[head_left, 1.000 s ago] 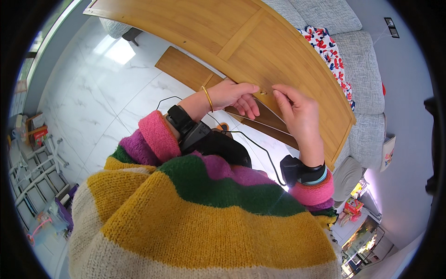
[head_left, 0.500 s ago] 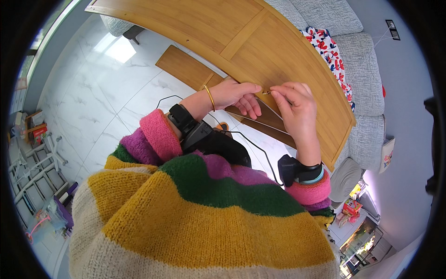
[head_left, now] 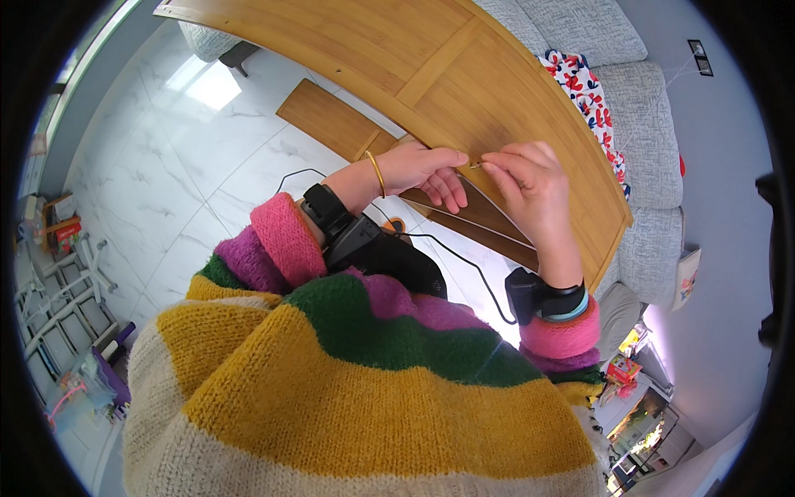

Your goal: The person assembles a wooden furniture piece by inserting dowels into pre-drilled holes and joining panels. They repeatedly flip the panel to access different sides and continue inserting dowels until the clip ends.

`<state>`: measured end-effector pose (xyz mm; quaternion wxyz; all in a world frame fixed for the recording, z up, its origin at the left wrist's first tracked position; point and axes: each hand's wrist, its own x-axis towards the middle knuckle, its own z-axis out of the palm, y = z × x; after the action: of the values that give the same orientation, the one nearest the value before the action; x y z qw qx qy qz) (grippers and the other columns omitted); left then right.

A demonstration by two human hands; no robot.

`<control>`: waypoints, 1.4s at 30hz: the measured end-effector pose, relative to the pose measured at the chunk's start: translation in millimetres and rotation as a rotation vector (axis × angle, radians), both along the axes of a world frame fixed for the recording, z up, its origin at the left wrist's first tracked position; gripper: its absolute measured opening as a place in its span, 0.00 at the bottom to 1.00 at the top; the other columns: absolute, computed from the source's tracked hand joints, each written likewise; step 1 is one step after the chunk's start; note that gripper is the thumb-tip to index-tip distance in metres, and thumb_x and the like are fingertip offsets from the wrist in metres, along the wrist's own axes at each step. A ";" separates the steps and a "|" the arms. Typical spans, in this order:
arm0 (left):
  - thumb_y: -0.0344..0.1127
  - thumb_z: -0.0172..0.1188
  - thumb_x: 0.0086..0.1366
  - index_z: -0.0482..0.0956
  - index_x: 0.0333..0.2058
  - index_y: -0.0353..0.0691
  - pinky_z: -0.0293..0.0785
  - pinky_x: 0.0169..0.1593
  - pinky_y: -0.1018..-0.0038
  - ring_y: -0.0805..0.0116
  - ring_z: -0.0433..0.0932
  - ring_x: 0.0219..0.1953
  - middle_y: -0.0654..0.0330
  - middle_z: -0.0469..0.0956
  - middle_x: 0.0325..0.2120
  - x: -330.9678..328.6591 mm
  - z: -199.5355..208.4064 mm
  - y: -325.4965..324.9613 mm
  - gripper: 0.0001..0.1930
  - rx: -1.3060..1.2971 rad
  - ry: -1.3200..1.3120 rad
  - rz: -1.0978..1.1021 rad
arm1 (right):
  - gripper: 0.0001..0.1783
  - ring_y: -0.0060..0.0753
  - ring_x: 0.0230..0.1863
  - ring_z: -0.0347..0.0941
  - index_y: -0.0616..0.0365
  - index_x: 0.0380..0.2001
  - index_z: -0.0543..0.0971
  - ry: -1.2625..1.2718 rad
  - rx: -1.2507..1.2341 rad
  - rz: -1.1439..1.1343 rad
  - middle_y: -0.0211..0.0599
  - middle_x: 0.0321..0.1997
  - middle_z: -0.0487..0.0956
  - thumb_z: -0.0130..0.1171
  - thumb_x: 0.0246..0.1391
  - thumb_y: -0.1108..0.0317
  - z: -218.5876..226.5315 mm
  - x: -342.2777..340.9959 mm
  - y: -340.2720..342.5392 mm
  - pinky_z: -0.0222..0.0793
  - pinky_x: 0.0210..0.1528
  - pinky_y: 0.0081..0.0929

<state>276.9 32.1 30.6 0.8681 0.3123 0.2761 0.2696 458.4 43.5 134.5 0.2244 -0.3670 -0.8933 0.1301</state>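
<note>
Between the thumb and fingertips of my right hand point(head_left: 530, 182) is a small shiny metal piece point(head_left: 474, 165), held at the near edge of a wooden table top point(head_left: 464, 91). It is too small to tell its kind. My left hand point(head_left: 418, 172) is just left of it, with the thumb stretched along the table edge towards the metal piece. The other fingers of that hand hang apart and loosely bent below the edge, with nothing seen in them. A gold bangle point(head_left: 375, 175) circles my left wrist.
A lower wooden shelf point(head_left: 323, 120) shows beneath the table top. Black cables point(head_left: 464, 269) run between the dark devices on my wrists. A grey sofa point(head_left: 642, 132) with a patterned cloth point(head_left: 584, 99) stands to the right. White marbled tiles point(head_left: 157, 166) lie at left.
My right wrist and forearm have shifted slightly to the right, and the hand has turned a little, still pinching the metal piece. My left hand has hardly moved.
</note>
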 end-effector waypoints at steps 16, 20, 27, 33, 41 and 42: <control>0.44 0.43 0.68 0.70 0.42 0.33 0.72 0.30 0.75 0.61 0.81 0.29 0.45 0.80 0.28 0.8 3.6 -0.9 0.18 0.016 0.015 0.011 | 0.05 0.44 0.25 0.75 0.57 0.30 0.80 -0.053 -0.397 -0.092 0.43 0.25 0.78 0.59 0.50 0.70 6.3 2.3 3.6 0.69 0.27 0.29; 0.43 0.43 0.68 0.70 0.42 0.33 0.72 0.30 0.74 0.61 0.81 0.29 0.45 0.80 0.28 -0.3 3.8 -1.4 0.17 0.022 0.013 0.010 | 0.05 0.44 0.26 0.75 0.58 0.31 0.79 -0.050 -0.426 -0.067 0.43 0.26 0.78 0.58 0.50 0.70 8.0 2.2 5.1 0.70 0.28 0.29; 0.44 0.44 0.68 0.70 0.42 0.33 0.72 0.30 0.75 0.62 0.80 0.28 0.46 0.80 0.28 -1.0 5.5 -1.8 0.18 0.022 0.032 0.012 | 0.05 0.46 0.28 0.76 0.58 0.30 0.79 -0.121 -0.324 0.046 0.43 0.27 0.78 0.58 0.49 0.70 10.6 2.3 12.0 0.70 0.29 0.32; 0.44 0.44 0.68 0.70 0.42 0.33 0.72 0.31 0.75 0.61 0.81 0.29 0.46 0.80 0.28 -0.1 3.2 -1.6 0.18 0.035 0.014 0.017 | 0.05 0.46 0.29 0.76 0.57 0.30 0.79 -0.146 -0.271 0.077 0.43 0.27 0.78 0.59 0.48 0.70 11.0 3.9 13.0 0.70 0.30 0.33; 0.44 0.48 0.66 0.70 0.43 0.32 0.74 0.29 0.77 0.62 0.81 0.29 0.46 0.80 0.28 -1.4 1.3 -0.9 0.19 0.014 -0.011 0.024 | 0.05 0.46 0.29 0.75 0.57 0.30 0.79 -0.179 -0.152 0.146 0.43 0.26 0.78 0.59 0.48 0.70 9.6 5.5 14.9 0.70 0.30 0.33; 0.44 0.48 0.66 0.70 0.43 0.32 0.74 0.29 0.77 0.62 0.81 0.28 0.46 0.80 0.28 -1.7 1.6 -1.1 0.18 0.014 -0.010 0.028 | 0.05 0.46 0.28 0.75 0.57 0.30 0.79 -0.207 -0.149 0.139 0.43 0.26 0.78 0.59 0.48 0.69 9.8 5.3 15.0 0.70 0.29 0.33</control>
<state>275.1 30.9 32.1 0.8634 0.3132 0.2742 0.2851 463.7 58.5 144.3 0.0938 -0.3314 -0.9228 0.1727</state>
